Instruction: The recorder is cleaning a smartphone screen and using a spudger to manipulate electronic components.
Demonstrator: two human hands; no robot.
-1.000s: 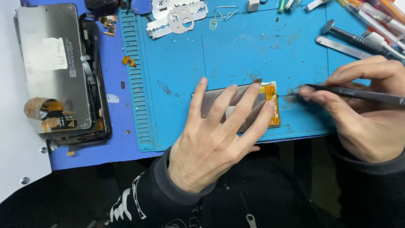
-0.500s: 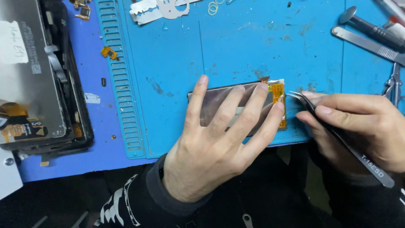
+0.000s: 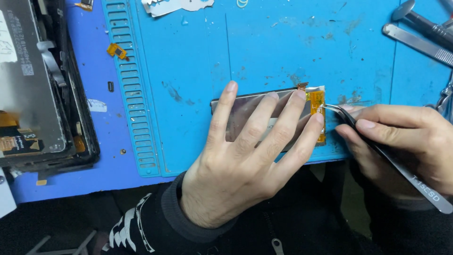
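My left hand (image 3: 245, 156) lies flat with fingers spread on a small silver display panel (image 3: 238, 108) resting on the blue work mat (image 3: 283, 47). Amber tape and a flex strip (image 3: 317, 101) cover the panel's right end. My right hand (image 3: 406, 141) grips metal tweezers (image 3: 377, 146), whose tips touch the amber strip at the panel's right edge.
An opened tablet-like device with a grey back plate and dark frame (image 3: 42, 94) lies at the left on a darker blue mat. Metal tools (image 3: 420, 33) rest at the top right. Small amber scraps (image 3: 116, 49) and bits of white foil (image 3: 174, 5) lie on the mat.
The view has shifted closer and rightward. My right hand turned the tweezers from level to angled down, and their tips came onto the amber strip. My left hand stays pressed on the panel.
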